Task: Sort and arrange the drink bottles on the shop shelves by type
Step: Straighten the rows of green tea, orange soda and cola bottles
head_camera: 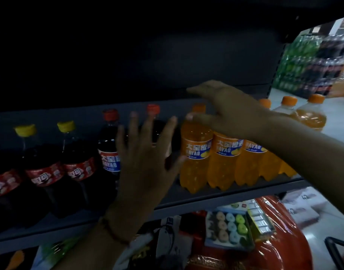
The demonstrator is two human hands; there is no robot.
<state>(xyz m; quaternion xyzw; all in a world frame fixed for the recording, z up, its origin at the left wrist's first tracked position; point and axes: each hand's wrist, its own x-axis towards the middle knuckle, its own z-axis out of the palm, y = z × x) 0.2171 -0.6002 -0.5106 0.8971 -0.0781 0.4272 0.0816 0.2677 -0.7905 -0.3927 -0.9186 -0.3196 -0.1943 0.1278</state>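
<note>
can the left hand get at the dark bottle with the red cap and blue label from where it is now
Probably yes. The left hand is open with fingers spread right in front of the dark bottle, and nothing stands between them. The right hand is busy on the orange soda bottle further right.

The left hand is raised with its back to the camera, palm facing forward. Its fingers are straight and spread apart, tips pointing up, the thumb angled out to the right; it holds nothing. A thin red band circles the left wrist, and the forearm rises from the lower left. The right arm reaches in from the right edge, forearm sloping up and leftward. The right hand arches palm down, forefinger stretched to the left, thumb curved below it.
</note>
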